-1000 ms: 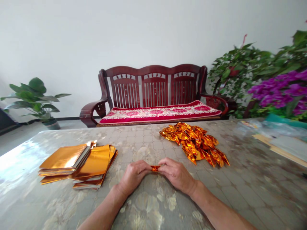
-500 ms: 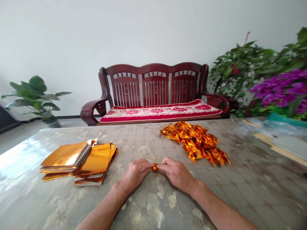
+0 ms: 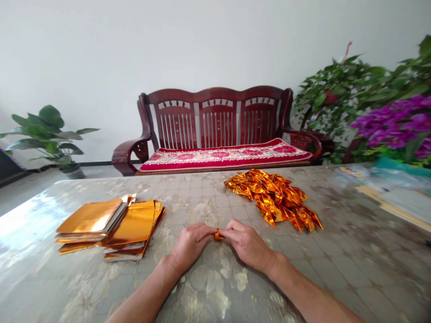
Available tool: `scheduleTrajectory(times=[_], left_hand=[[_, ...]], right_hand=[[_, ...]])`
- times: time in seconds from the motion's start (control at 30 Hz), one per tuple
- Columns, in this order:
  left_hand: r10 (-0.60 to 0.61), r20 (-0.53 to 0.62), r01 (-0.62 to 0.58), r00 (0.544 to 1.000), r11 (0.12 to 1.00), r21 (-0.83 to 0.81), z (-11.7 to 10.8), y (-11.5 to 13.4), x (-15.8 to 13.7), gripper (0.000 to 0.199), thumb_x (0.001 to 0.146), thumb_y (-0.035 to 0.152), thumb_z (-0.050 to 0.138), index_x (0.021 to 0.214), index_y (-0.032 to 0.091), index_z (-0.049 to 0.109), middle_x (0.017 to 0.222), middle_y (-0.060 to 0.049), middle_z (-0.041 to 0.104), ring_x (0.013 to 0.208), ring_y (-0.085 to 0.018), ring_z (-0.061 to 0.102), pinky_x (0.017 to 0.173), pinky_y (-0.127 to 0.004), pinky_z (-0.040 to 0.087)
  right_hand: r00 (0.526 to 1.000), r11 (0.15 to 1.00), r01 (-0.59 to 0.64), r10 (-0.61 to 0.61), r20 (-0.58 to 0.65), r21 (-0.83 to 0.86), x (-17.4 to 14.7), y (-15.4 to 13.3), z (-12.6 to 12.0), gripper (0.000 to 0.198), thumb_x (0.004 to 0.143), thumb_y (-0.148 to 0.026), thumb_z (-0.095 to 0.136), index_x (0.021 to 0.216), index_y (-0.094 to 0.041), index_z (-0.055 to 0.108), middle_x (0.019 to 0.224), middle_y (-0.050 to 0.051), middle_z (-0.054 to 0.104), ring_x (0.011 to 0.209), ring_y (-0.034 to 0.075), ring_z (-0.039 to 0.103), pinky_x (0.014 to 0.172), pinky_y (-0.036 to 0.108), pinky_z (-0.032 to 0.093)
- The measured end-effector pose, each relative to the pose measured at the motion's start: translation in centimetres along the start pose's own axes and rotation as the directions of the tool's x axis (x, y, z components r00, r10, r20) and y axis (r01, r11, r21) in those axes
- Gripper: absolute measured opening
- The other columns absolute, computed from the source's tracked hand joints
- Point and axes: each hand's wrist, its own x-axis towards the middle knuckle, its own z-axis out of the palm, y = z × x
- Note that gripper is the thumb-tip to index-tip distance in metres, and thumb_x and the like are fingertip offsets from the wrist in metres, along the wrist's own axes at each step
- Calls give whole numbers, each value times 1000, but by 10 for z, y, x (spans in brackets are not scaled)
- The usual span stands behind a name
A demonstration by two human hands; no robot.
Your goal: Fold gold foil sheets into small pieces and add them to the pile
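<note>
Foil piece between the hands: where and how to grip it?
I'd probably pinch the foil piece by its two ends: left hand from the left, right hand from the right. It is small and spans the gap between the hands, only its middle showing; the ends themselves are hidden.

dark red wooden bench (image 3: 217, 121), red floral seat cover (image 3: 225, 155), potted plant (image 3: 50, 130), purple flowers (image 3: 392, 121), pale wall (image 3: 202, 40)

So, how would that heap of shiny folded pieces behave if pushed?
The heap would probably shift piecemeal, since its pieces overlap loosely. Their thin-looking folds suggest they're light and crushable; pointed ends suggest little rolling.
</note>
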Motion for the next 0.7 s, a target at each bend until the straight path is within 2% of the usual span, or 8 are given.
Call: scheduleTrajectory(times=[0.1, 0.2, 0.33, 0.7], left_hand=[[-13, -16, 13, 1000, 1000, -27, 1, 0, -1, 17, 96, 24, 56, 98, 25, 74, 86, 0, 73, 78, -12, 67, 72, -20, 49], [-24, -9, 23, 1000, 999, -49, 2, 1, -2, 16, 95, 23, 57, 93, 24, 73, 84, 0, 71, 77, -12, 67, 72, -20, 48], [-36, 9, 36, 999, 996, -78, 4, 5, -1, 15, 95, 23, 58, 92, 23, 72, 84, 0, 70, 78, -12, 66, 73, -20, 48], [-84, -52, 80, 995, 993, -85, 8, 8, 2, 16, 94, 23, 57, 86, 21, 70, 81, 0, 68, 75, -12, 64, 71, -21, 48]], right_hand=[[1000, 1000, 3, -3, -21, 30, -1, 2, 0, 35, 98, -12, 47, 121, -27, 69, 92, 3, 61, 84, 14, 62, 74, 22, 49], [999, 999, 3, -1, -33, 47, -1, 2, 1, 29, 97, -16, 51, 116, -27, 71, 90, 3, 62, 82, 14, 62, 73, 22, 49], [998, 998, 6, -2, -60, 62, -1, 3, 1, 21, 97, -21, 56, 107, -25, 74, 88, 3, 62, 80, 14, 62, 72, 22, 48], [995, 987, -19, 35, -98, 158, 2, 7, 4, 21, 98, -25, 55, 98, -25, 76, 84, 2, 62, 77, 13, 61, 68, 21, 48]])
